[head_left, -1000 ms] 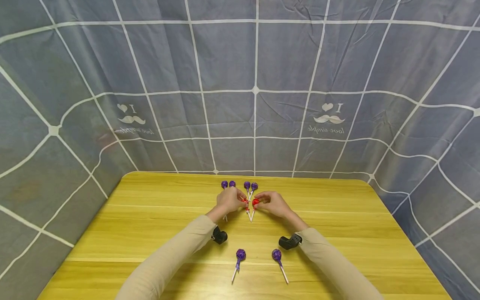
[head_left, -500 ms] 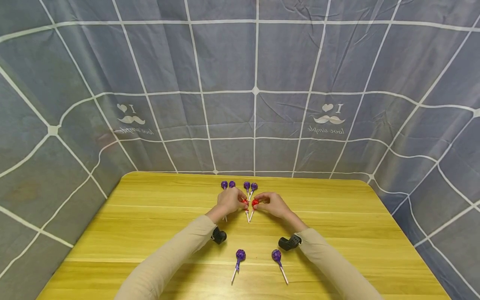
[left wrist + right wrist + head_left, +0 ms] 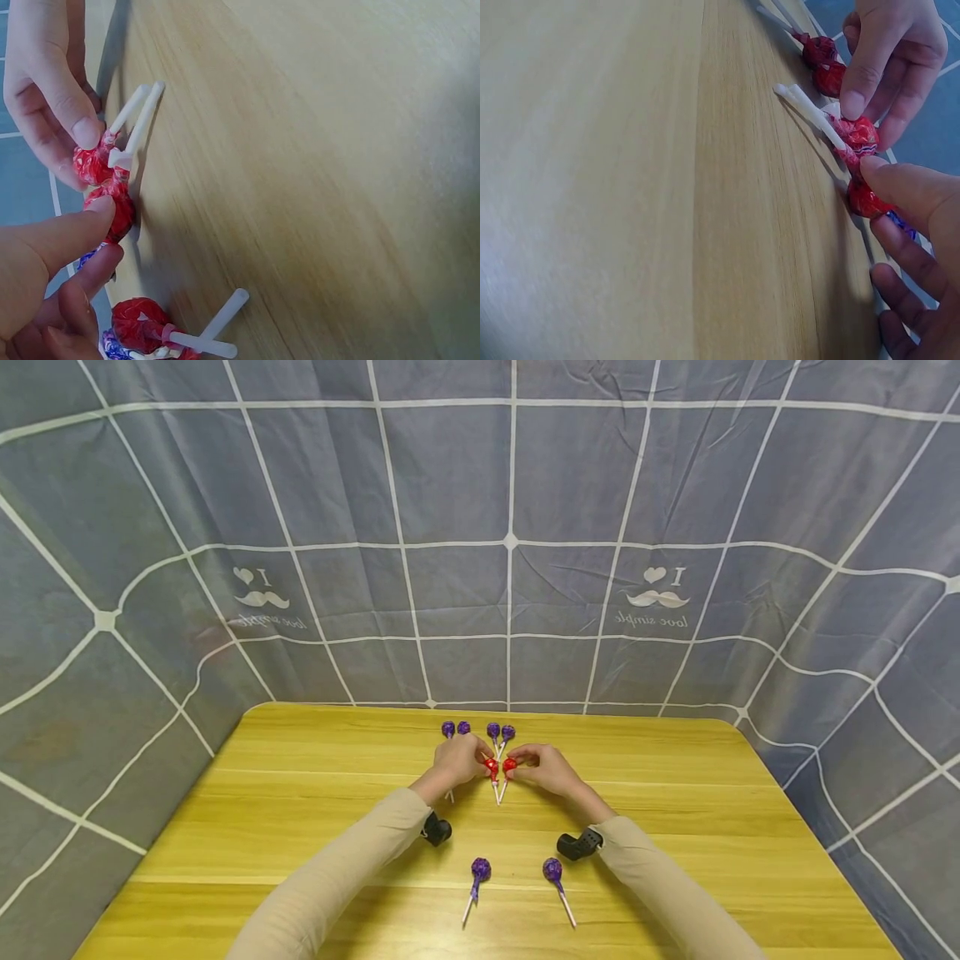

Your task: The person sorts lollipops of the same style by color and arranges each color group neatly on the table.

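Observation:
Near the back of the table my left hand [image 3: 459, 760] pinches a red-wrapped lollipop [image 3: 120, 217] by its head between thumb and fingers. Facing it, my right hand [image 3: 551, 770] pinches another red lollipop [image 3: 864, 196] in the same way. Both heads sit close together, and the white sticks [image 3: 498, 793] point toward the person, their ends meeting in a narrow V. In the left wrist view, a second pair of red lollipops [image 3: 139, 324] lies beside my left hand with crossed sticks. The head view mostly hides that pair behind the hand.
Purple lollipops lie in two pairs at the back, one on the left [image 3: 448, 728] and one on the right [image 3: 507, 732]. Nearer the person lie two single purple lollipops, left [image 3: 481, 870] and right [image 3: 552, 870]. A grey checked curtain [image 3: 465, 593] hangs behind the wooden table [image 3: 637, 777].
The stick ends of the two held lollipops have shifted slightly left. The right red lollipop has tilted a little, and more of the left one's head shows. Both hands stay nearly in place.

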{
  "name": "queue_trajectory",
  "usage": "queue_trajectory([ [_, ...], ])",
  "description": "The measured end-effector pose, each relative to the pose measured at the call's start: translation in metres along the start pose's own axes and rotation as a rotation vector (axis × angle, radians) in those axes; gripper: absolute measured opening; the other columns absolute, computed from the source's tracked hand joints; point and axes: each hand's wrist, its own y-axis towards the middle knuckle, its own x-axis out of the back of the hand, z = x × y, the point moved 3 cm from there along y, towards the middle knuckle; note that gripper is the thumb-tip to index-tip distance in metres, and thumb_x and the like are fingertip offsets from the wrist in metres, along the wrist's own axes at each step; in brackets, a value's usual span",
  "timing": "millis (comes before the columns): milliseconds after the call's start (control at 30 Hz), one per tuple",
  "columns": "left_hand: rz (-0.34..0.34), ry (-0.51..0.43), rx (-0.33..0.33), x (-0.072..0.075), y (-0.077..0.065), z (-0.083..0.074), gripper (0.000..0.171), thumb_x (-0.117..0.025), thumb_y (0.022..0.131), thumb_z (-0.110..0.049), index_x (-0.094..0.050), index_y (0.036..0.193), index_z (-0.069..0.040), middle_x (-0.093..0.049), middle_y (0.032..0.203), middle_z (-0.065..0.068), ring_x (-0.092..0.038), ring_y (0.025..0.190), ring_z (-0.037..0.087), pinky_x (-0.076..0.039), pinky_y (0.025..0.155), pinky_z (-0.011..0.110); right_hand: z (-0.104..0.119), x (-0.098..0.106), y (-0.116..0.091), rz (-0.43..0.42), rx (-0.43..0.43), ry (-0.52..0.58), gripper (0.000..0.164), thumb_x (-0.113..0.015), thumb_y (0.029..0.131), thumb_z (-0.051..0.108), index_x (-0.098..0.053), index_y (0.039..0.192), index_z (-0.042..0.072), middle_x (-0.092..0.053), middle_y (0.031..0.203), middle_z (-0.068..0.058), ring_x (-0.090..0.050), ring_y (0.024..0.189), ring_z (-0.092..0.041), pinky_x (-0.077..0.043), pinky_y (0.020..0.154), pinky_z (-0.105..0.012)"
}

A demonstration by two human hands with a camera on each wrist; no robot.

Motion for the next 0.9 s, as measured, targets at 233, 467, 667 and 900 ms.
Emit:
queue_trajectory([
  [233,-0.018,0.000,-0.006,0.0000,-0.0014,-0.0005,0.024,-0.082,0.075,-0.020,-0.076,0.098,-0.018,-0.075,0.084,-0.002,-0.068,0.079,0.014,-0.046,0.058,0.029,-0.0013,-0.0001,0.0002,0.007,0.015,0.003,0.034,-0.077,0.081,0.018,-0.069,0.110,0.002,-0.073,0.098,-0.012,-0.063,0.084,-0.014,-0.048,0.075,-0.025],
  [467,-0.016,-0.012,-0.017,-0.0002,-0.0013,0.0000,0.025,-0.083,0.074,-0.021,-0.076,0.098,-0.018,-0.076,0.085,-0.002,-0.069,0.080,0.014,-0.045,0.058,0.028,0.0009,0.0013,-0.0004,0.014,0.040,-0.018,0.033,-0.076,0.082,0.016,-0.069,0.111,0.001,-0.072,0.103,-0.013,-0.064,0.088,-0.018,-0.048,0.078,-0.025],
  [667,-0.013,-0.016,-0.025,-0.0003,-0.0010,-0.0005,0.026,-0.083,0.074,-0.021,-0.075,0.099,-0.019,-0.076,0.085,-0.002,-0.070,0.082,0.014,-0.046,0.059,0.029,0.0021,0.0017,-0.0014,0.021,0.050,-0.004,0.034,-0.075,0.082,0.015,-0.068,0.111,0.000,-0.072,0.103,-0.015,-0.064,0.088,-0.018,-0.049,0.077,-0.024],
  [900,-0.017,-0.015,-0.020,-0.0003,-0.0011,0.0006,0.026,-0.083,0.074,-0.020,-0.075,0.099,-0.019,-0.076,0.087,-0.001,-0.069,0.083,0.014,-0.046,0.061,0.030,0.0008,0.0022,-0.0013,0.018,0.051,-0.006,0.034,-0.075,0.082,0.016,-0.068,0.111,0.000,-0.072,0.102,-0.015,-0.063,0.086,-0.016,-0.048,0.077,-0.025],
])
